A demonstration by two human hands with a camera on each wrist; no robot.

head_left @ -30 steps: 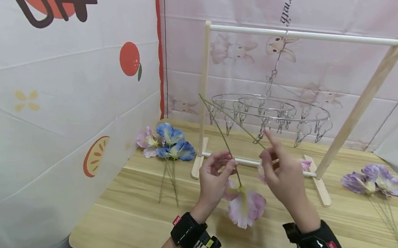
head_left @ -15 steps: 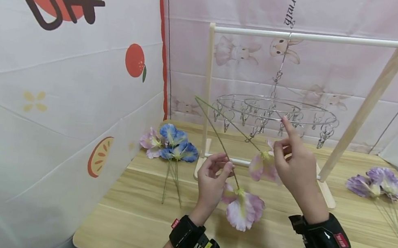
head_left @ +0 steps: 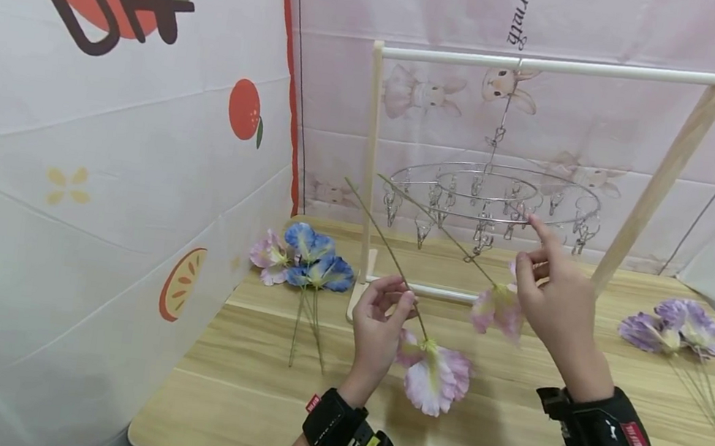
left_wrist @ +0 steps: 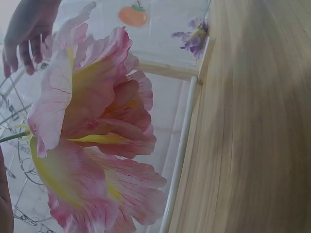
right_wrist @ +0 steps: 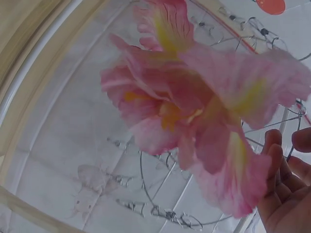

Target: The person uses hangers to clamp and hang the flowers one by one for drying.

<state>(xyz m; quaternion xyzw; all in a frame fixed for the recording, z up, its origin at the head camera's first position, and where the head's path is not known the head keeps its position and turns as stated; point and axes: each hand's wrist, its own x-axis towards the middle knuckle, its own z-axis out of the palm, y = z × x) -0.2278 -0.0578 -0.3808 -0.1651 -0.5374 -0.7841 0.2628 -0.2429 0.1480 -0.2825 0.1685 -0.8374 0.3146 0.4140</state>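
My left hand (head_left: pixel 379 321) pinches the thin stem of a pink artificial flower (head_left: pixel 435 379), whose bloom hangs downward below the fingers. That bloom (left_wrist: pixel 92 131) fills much of the left wrist view. My right hand (head_left: pixel 559 312) has its index finger extended, the tip at the outer ring of a round metal clip hanger (head_left: pixel 464 214); its other fingers are bent. A second pink flower (head_left: pixel 496 311) hangs head-down beside the right hand, its slanting stem crossing a clip (head_left: pixel 474 255). This bloom (right_wrist: pixel 194 97) shows large in the right wrist view.
The hanger is suspended from the white bar (head_left: pixel 548 63) of a wooden-sided rack (head_left: pixel 668 170). Blue flowers (head_left: pixel 310 254) and a pink one (head_left: pixel 270 256) lie on the table left of the rack; purple flowers (head_left: pixel 683 326) lie on the right.
My right hand has moved rightward along the hanger, which has turned. The second pink flower has come out from behind that hand and shifted right. The left hand keeps its hold, nearly still.
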